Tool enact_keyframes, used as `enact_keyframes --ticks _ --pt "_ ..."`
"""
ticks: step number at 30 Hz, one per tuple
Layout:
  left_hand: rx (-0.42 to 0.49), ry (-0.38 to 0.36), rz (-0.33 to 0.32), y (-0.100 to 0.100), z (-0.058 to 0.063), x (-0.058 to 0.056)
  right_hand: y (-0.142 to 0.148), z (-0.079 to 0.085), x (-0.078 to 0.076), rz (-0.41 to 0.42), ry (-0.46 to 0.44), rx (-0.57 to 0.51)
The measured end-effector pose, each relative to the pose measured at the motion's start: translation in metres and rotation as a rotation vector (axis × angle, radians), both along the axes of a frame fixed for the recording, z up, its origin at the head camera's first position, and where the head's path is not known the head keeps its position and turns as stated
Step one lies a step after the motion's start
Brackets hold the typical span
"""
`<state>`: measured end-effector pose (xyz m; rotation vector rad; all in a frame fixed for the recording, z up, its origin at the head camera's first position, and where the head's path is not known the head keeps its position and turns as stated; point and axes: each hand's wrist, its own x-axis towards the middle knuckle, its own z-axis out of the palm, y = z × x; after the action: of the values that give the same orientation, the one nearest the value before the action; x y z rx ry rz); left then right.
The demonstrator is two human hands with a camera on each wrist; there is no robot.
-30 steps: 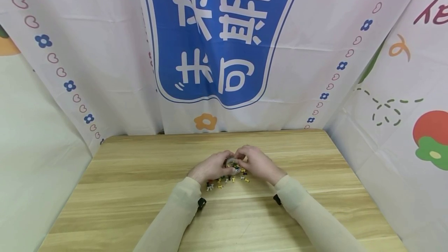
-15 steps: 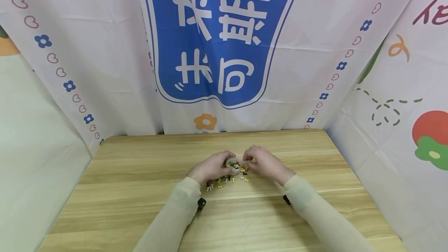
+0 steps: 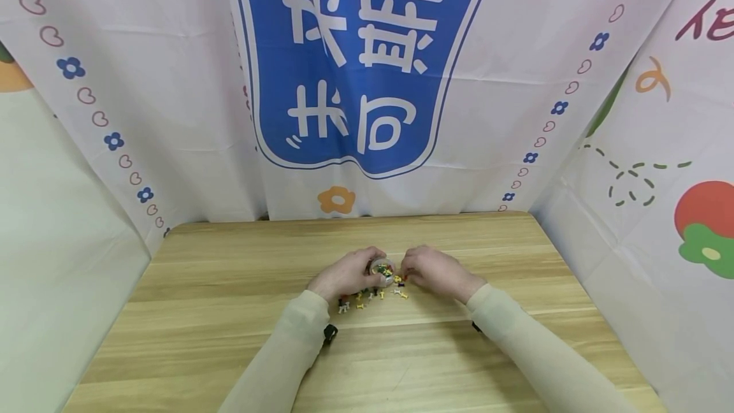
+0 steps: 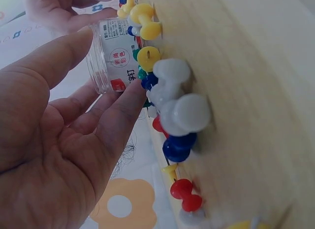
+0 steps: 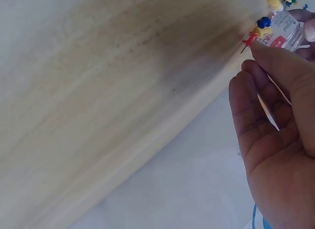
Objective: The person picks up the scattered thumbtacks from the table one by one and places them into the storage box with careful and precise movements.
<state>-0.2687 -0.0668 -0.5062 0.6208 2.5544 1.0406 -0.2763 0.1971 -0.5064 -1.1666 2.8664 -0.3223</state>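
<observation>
My left hand (image 3: 346,273) grips a small clear jar (image 4: 116,42) with a printed label, which stands upright on the table. Colourful push pins (image 3: 382,269) lie inside it, seen through the mouth in the head view. To the jar's right is my right hand (image 3: 438,271), its fingers loosely bent. A red push pin (image 5: 251,38) shows right at the right thumb's tip, its needle pointing out. Next to it lie a blue push pin (image 5: 264,22) and a yellow one. In the left wrist view, white push pins (image 4: 189,113) lie close to the left fingers.
Several more push pins, such as a yellow push pin (image 3: 360,306) and a white push pin (image 3: 397,292), are scattered in front of the jar. The wooden table (image 3: 229,311) ends at a printed cloth (image 3: 298,193) behind and cloth at both sides.
My right hand has moved from over the jar's mouth to the right and down towards the red push pin. The left hand and jar have stayed put.
</observation>
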Motion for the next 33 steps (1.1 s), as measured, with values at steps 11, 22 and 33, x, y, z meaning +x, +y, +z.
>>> enact_keyframes --ticks 11,22,33 --pt "0.004 -0.006 0.003 0.001 0.002 0.001 0.001 0.002 -0.004 0.089 0.009 0.057" --pt "0.000 0.001 -0.001 0.001 0.003 0.000 0.000 0.002 -0.003 0.079 0.002 0.079" --pt "0.006 -0.009 0.000 0.001 0.002 0.001 0.000 0.013 -0.002 0.018 -0.003 -0.015"
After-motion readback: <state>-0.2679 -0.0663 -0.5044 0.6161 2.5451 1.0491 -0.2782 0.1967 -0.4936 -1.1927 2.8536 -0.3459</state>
